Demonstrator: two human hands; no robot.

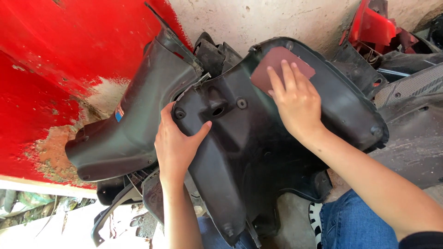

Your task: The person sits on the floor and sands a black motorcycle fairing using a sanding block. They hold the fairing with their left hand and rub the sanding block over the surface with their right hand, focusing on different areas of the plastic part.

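A large black plastic scooter body panel stands in front of me, its inner side facing up. My left hand grips the panel's left edge, thumb across the front near a round hole. My right hand lies flat on the upper part of the panel, fingers pressing a reddish-brown sheet of sandpaper against the plastic.
A second black panel leans to the left against a red peeling wall. More black and red scooter parts pile up at the upper right by a pale concrete wall. My blue-jeaned knee is at the bottom.
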